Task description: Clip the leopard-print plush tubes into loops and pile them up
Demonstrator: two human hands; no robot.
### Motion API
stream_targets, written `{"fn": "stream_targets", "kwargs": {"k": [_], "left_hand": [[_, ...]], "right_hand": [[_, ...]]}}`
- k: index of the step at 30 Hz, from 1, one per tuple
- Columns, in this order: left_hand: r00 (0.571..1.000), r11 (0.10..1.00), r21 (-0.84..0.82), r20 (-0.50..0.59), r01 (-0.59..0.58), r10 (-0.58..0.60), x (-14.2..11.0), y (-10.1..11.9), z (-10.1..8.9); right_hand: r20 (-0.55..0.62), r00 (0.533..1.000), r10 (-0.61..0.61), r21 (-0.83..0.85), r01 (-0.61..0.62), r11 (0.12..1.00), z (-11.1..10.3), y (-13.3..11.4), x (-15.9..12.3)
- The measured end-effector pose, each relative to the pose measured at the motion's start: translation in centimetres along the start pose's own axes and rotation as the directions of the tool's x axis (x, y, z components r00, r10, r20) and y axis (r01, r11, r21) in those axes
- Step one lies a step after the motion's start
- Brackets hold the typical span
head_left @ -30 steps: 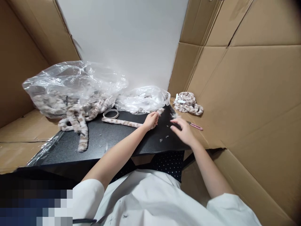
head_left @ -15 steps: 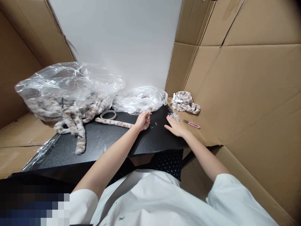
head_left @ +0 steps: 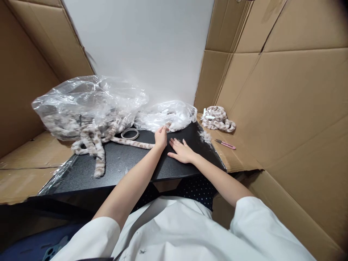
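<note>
My left hand (head_left: 161, 137) is closed around a spotted plush strip (head_left: 133, 143), cream with brown marks, whose length runs left across the black tabletop (head_left: 119, 161). A short end of the strip pokes out above my fingers. To its right, my right hand (head_left: 181, 150) lies flat on the tabletop with fingers spread, holding nothing. A roll of tape (head_left: 129, 134) rests just behind the strip. Close behind my left hand is a small clear plastic bag (head_left: 165, 116) with whitish pieces in it.
A large clear bag (head_left: 89, 94) of plush strips stands at the left, some spilling out. On cardboard at the right are a coiled plush bundle (head_left: 217, 119) with white tags, pink thread snips (head_left: 225, 144) and a tuft of fluff (head_left: 205, 137). Cardboard walls (head_left: 299, 101) enclose the table.
My right hand has swept from the fluff at the table's right edge leftward to beside my left hand. My left hand has shifted slightly left, still gripping the plush strip.
</note>
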State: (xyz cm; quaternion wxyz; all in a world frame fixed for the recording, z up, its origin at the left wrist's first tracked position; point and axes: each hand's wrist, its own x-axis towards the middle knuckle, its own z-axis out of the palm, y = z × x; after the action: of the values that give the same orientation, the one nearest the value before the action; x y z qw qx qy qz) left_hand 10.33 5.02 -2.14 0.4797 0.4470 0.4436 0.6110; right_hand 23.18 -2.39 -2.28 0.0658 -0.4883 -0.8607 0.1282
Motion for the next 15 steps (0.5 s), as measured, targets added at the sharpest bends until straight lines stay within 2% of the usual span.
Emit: {"fn": "stream_targets", "kwargs": {"k": [3,6,8,10,12,14,15], "left_hand": [[1.0,0.999,-0.04,-0.013,-0.007,0.006,-0.4,0.3,0.3],[0.999,0.997,-0.07,0.036,0.03,-0.027,-0.8,0.6,0.6],[0.996,0.996,-0.074,0.084,0.044,-0.038,-1.0,0.5,0.8],[0.989,0.998,-0.045,0.147,0.037,-0.03,-1.2,0.3,0.8],[0.978,1.0,0.01,0.209,0.009,-0.011,-1.6,0.1,0.9],[0.964,0.997,0.071,0.267,-0.023,0.003,-2.0,-0.2,1.0],[0.956,0.994,0.099,0.294,-0.038,0.007,-2.3,-0.2,1.1]], "right_hand": [[-0.03,0.975,0.222,-0.009,-0.222,0.975,-1.1,3.5,-1.1],[-0.102,0.89,0.444,0.035,-0.443,0.896,-2.0,5.7,-2.6],[-0.211,0.869,0.448,0.067,-0.444,0.893,-2.5,6.3,-3.5],[-0.378,0.85,0.368,0.085,-0.364,0.928,-3.1,7.0,-4.6],[-0.526,0.786,0.325,0.103,-0.321,0.941,-4.0,8.4,-6.2],[-0.597,0.705,0.383,0.131,-0.385,0.914,-4.8,10.6,-8.6],[-0.605,0.662,0.443,0.138,-0.46,0.877,-5.0,11.9,-9.9]]}}
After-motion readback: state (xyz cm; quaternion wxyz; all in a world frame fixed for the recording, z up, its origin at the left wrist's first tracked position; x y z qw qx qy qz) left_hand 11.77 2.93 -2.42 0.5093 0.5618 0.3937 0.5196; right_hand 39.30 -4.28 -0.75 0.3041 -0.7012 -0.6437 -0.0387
